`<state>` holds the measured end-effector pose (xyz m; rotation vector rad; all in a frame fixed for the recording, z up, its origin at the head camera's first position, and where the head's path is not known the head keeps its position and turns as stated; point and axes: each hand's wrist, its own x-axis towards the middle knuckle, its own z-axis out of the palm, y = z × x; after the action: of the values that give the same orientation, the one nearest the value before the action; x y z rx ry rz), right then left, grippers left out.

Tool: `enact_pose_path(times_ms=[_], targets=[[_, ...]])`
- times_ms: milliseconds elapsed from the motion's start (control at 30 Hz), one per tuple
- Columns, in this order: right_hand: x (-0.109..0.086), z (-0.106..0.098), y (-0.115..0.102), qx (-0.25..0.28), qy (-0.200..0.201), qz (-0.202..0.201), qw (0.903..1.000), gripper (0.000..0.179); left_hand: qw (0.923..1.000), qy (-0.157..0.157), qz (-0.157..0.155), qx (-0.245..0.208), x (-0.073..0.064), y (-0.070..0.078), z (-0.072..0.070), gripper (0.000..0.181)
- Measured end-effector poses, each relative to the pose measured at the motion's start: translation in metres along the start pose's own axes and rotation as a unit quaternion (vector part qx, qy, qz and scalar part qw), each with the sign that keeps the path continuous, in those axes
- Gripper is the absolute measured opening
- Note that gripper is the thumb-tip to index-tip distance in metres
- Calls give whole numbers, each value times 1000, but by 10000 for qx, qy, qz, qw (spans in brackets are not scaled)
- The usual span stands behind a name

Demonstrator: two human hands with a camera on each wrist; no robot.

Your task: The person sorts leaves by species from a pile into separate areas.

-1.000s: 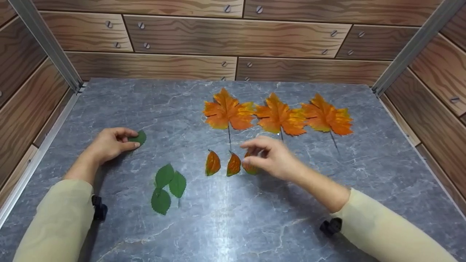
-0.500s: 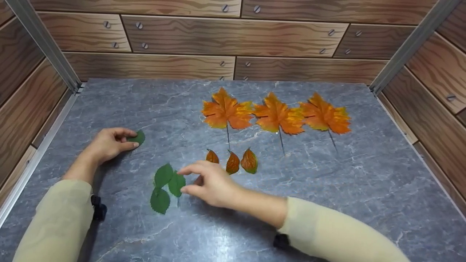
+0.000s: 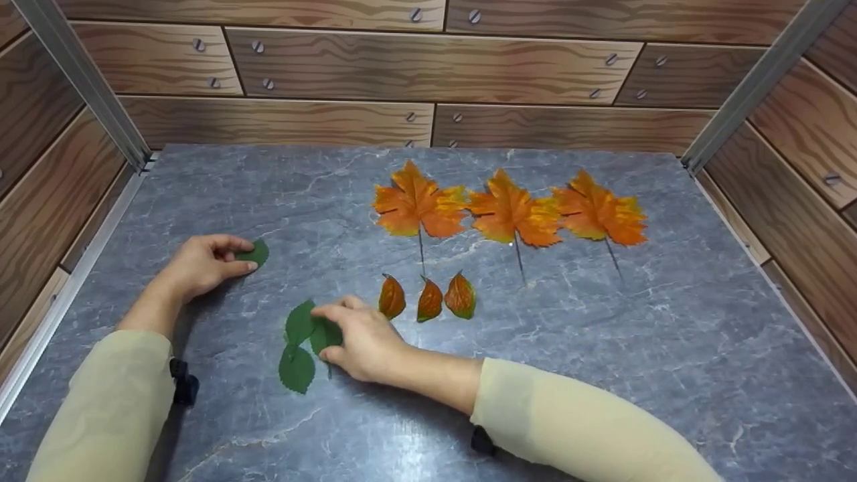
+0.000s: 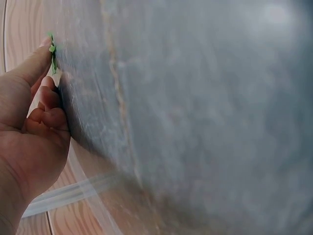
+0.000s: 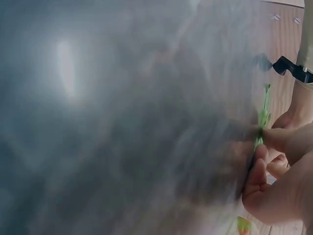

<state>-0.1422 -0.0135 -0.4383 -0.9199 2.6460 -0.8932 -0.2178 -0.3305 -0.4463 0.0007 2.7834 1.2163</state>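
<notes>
At the table's left, my left hand (image 3: 204, 266) has thumb and fingertips round the edges of a small green leaf (image 3: 256, 252) lying low at the tabletop. Closer to the middle, my right hand (image 3: 365, 341) spans another green leaf (image 3: 325, 335), thumb at its lower edge and index finger at its upper one. Two more green leaves, an upper one (image 3: 298, 323) and a lower one (image 3: 296, 369), lie against its left side. In the right wrist view the green leaves (image 5: 264, 115) show edge-on at the fingertips; in the left wrist view a green leaf (image 4: 53, 56) appears at the thumb tip.
Three small orange-brown leaves (image 3: 429, 300) lie in a row right beside the right hand. Behind them, three large orange maple leaves (image 3: 512, 211) with thin stems form another row. The grey marbled table (image 3: 602, 348) is enclosed by wood-patterned walls (image 3: 428, 67).
My right hand has moved left from the small orange-brown leaves to the green group, and its fingers have come round the right-hand green leaf. My left hand keeps its place.
</notes>
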Motion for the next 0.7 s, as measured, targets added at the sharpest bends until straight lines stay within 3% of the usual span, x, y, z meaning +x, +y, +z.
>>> enact_pose_path(times_ms=[333, 533, 700], targets=[[1, 0, 0, -300, -318, 154, 9989, 54, 9999, 60, 52, -66, -1, -2, 0, 43], [2, -6, 3, 199, -162, 68, 9996, 33, 10000, 54, 23, 0, 0, -2, 0, 43], [6, -28, 1, 927, 66, 18, 9957, 28, 10000, -2, -18, 38, 1, 1, 1, 45]])
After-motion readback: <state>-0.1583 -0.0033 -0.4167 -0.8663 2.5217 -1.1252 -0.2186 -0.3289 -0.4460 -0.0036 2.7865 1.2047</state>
